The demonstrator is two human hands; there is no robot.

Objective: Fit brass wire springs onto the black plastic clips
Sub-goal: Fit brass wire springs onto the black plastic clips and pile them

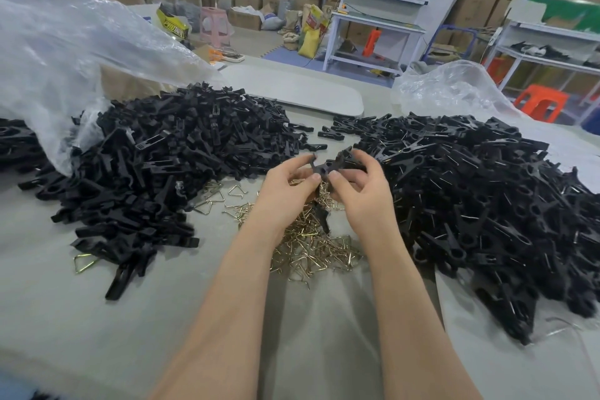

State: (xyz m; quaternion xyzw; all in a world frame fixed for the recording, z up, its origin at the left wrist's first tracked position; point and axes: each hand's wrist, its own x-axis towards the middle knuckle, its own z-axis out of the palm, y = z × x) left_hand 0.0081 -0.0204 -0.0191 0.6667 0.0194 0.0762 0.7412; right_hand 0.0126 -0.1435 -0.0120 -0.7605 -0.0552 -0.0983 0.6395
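Both hands meet above the table's middle around one black plastic clip [324, 168]. My left hand [289, 187] pinches its left end between thumb and fingers. My right hand [358, 187] grips its right end, fingers curled over the top. Whether a spring sits on this clip is hidden by my fingers. Below my hands lies a loose heap of brass wire springs [311, 240]. A large pile of bare black clip halves [168, 166] spreads on the left. On the right is a pile of clips with wire springs showing [480, 204].
A clear plastic bag [65, 52] lies over the left pile's back; another bag [451, 91] sits behind the right pile. A grey board [292, 91] lies at the far edge of the table [162, 318]. Cardboard boxes, shelving and stools stand beyond.
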